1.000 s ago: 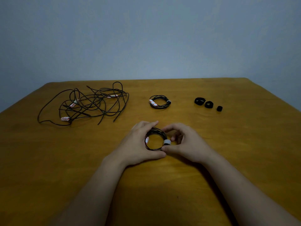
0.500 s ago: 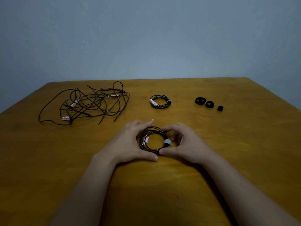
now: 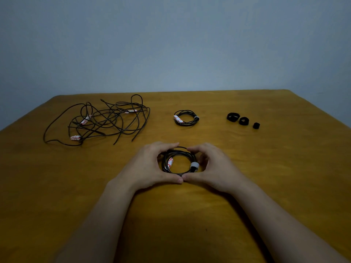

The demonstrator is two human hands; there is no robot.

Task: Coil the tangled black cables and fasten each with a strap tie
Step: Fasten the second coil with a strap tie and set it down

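Both left hand (image 3: 146, 166) and right hand (image 3: 215, 168) fingers (image 3: 170, 146) curled round the coiled cable (image 3: 177, 152).

two coiled cables (image 3: 178, 119); one tangled cable pile (image 3: 106, 121); three loose strap ties (image 3: 243, 123); two hands (image 3: 148, 168).

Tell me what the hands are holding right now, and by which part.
Both hold the coiled cable by its rim: the left hand curls round its left side, the right hand round its right side beside the grey strap tie.
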